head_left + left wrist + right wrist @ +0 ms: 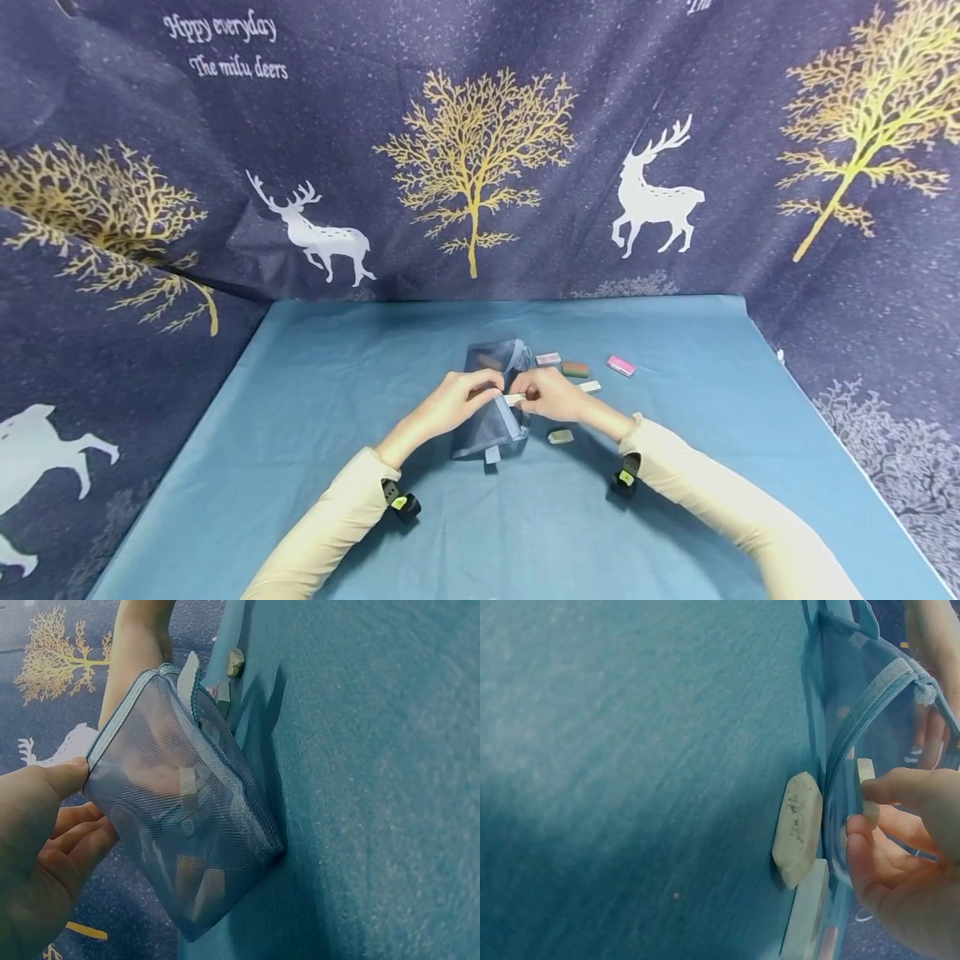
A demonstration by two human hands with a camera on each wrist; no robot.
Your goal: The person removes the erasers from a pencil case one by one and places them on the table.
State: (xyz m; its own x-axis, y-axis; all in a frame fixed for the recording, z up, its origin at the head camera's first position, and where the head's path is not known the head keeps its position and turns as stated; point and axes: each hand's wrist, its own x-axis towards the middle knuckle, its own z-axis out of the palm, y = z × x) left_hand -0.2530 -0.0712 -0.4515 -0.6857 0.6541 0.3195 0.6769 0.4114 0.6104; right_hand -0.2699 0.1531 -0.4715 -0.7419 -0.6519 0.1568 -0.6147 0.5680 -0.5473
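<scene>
A blue mesh zip pouch (480,433) stands tilted on the table, its zipper open toward the right. My left hand (454,402) pinches the upper edge of its mouth between thumb and fingers. At the opening, my right hand (551,395) holds a small white eraser (865,771) between thumb and fingertips, partly inside the pouch. Through the mesh in the left wrist view, light and brownish blocks (211,889) show at the bottom. Beside the pouch lies a worn, smudged eraser (798,829), with a pale rectangular eraser (808,911) near it.
Right of the pouch lie a pink eraser (621,366), a brown and green eraser (575,369) and a pale pinkish block (548,359). A blue cloth covers the table (337,358). Behind it hangs a dark blue curtain (540,250) printed with deer and trees.
</scene>
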